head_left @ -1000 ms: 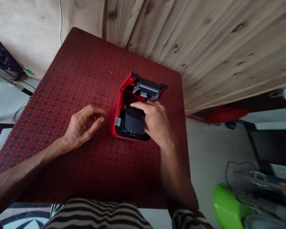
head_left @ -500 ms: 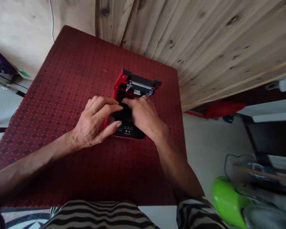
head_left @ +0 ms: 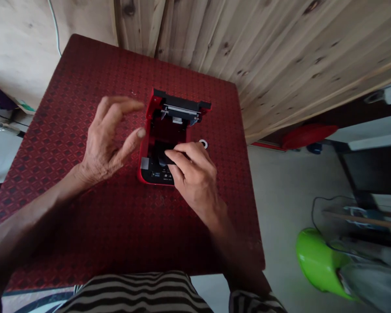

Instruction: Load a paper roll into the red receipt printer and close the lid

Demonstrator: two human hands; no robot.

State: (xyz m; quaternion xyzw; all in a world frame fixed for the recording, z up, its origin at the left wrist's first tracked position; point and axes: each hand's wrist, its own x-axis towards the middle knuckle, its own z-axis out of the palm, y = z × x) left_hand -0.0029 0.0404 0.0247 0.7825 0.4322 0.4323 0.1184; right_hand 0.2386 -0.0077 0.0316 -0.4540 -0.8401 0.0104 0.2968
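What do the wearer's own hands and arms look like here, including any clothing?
Both the left hand and right hand are ungloved, with bare wrists and forearms. The right sleeve has dark and pale stripes, like the shirt.

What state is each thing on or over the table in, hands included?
Red-and-black plastic machine: open
Its hinged red-and-black lid: raised
Flat black piece: pinched, partly hidden
Right hand: closed on that piece
Left hand: open, holding nothing visible
Small white ring: resting on patterned dark-red tablecloth
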